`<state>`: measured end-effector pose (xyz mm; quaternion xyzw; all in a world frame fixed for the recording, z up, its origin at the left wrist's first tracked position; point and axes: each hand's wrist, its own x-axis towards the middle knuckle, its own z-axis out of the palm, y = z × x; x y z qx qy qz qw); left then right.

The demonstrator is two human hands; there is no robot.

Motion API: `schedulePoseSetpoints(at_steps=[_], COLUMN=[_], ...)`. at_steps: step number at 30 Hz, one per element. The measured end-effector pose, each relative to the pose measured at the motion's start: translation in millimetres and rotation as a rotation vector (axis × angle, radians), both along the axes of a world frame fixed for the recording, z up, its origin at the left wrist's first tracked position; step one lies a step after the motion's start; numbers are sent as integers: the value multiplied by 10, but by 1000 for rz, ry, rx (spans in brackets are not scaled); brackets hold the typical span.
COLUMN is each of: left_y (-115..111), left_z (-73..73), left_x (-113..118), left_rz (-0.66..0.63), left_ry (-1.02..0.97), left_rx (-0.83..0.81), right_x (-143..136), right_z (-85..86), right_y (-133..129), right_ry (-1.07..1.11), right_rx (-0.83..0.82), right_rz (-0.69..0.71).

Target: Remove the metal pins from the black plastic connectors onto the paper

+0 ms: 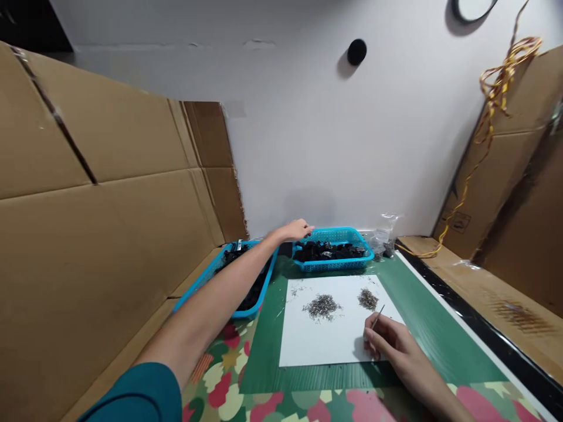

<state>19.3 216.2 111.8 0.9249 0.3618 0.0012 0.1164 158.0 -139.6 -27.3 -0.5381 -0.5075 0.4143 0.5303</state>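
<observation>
My left hand (pixel 298 230) reaches far forward to the left end of a blue plastic basket (pixel 338 265) that holds small black parts (pixel 328 252). Its fingers bend down at the basket's edge and are mostly hidden. In my right hand (pixel 391 340), thumb and fingers pinch thin metal tweezers (pixel 379 315), tip pointing up and away. That hand is over the right side of a white sheet (pixel 303 349). A larger pile of tiny metal pieces (pixel 322 306) lies mid-sheet, and a smaller pile (pixel 368 299) sits just beyond the tweezers.
A second blue basket (pixel 250 313) with black parts stands left, partly behind my left forearm. Clear plastic bags (pixel 383 241) rest right of the far basket. Cardboard walls (pixel 109 223) rise on both sides. A yellow cable (pixel 461 202) hangs at right. Green mat (pixel 264 375) lies beneath the sheet.
</observation>
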Motion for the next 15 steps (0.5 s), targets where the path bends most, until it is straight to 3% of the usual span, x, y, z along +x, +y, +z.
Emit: schedulePoseSetpoints(at_steps=[4,8,11,15], left_y=[174,217,149,-7], left_z=[94,76,-27,-229], left_x=[-634,-1166,-1382,-1470], left_rz=[112,197,208,165], left_ry=[55,173,207,188], left_rx=[-44,-44,-8,43], right_x=[-22,-24,-6,14], right_z=[21,-42,-99,-107], right_y=[-36,-48,-55,-79], right_ry=[-114,-201,-232,-246], right_rx=[-50,-76,-72,-64], right_rz=[-2,13,24,20])
